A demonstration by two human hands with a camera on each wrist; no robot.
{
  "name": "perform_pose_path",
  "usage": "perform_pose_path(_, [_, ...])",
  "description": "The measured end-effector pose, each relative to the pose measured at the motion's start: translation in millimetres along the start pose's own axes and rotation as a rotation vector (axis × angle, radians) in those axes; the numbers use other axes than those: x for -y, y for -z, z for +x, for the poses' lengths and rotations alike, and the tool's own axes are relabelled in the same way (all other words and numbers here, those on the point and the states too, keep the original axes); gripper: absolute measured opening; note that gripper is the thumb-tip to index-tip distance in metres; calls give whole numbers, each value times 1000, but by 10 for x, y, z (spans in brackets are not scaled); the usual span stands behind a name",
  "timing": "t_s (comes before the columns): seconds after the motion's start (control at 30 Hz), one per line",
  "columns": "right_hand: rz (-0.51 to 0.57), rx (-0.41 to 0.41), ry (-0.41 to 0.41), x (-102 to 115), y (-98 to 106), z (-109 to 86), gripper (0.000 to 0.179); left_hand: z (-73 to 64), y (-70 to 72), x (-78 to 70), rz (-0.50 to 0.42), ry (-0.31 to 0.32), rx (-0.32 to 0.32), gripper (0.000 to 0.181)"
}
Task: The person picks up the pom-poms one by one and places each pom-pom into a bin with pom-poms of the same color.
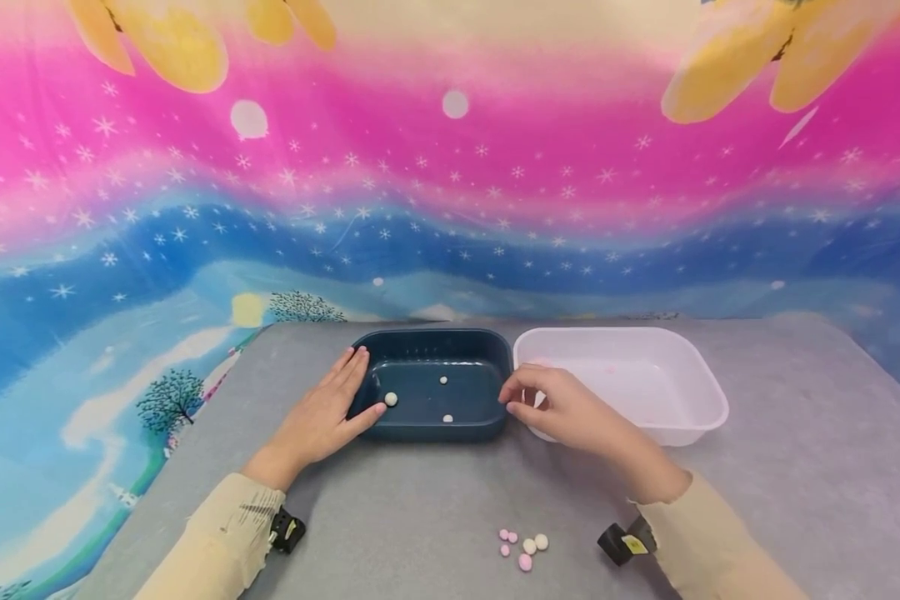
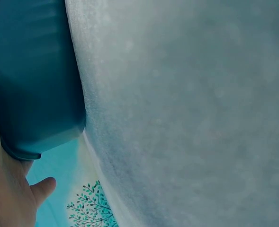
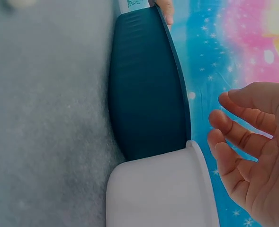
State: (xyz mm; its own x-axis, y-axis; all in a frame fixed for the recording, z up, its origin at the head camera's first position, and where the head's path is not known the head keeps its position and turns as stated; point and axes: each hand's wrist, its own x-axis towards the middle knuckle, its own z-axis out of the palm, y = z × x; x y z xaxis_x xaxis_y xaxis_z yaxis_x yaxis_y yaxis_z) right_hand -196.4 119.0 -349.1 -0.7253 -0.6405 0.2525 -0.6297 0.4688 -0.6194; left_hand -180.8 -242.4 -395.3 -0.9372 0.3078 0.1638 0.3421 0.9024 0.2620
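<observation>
A dark teal basin (image 1: 432, 433) stands on the table with three small cream-white balls (image 1: 391, 399) inside. My left hand (image 1: 322, 417) lies along its left end, fingers straight over the rim, thumb toward the front edge. The right hand (image 1: 562, 404) hovers where the dark basin meets a white basin (image 1: 690, 392). Its fingers are loosely bent, and the right wrist view shows nothing between them. A faint pinkish spot (image 1: 611, 369) appears inside the white basin; it is too small to identify.
Several loose balls lie near the table's front: pink balls (image 1: 525, 562) and cream balls (image 1: 542, 542). The grey table (image 1: 420, 508) ends at a printed curtain (image 1: 420, 208) behind the basins. Each wrist carries a black device (image 1: 288, 531).
</observation>
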Motion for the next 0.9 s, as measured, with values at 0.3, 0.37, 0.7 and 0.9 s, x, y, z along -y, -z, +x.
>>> perform_pose_path(0.3, [-20, 12, 46, 16, 18, -141, 10, -4, 7, -13, -15, 5, 5, 88])
perform_pose_path(0.37, [-29, 12, 49, 24, 9, -154, 12, -13, 15, -7, -20, 8, 5, 88])
perform_pose_path(0.7, [-73, 65, 43, 64, -19, -270, 12, -45, 30, -1, -6, 14, 2, 87])
perform_pose_path(0.9, [-105, 79, 72, 85, -15, -363, 10, -15, 8, -19, -5, 8, 4, 87])
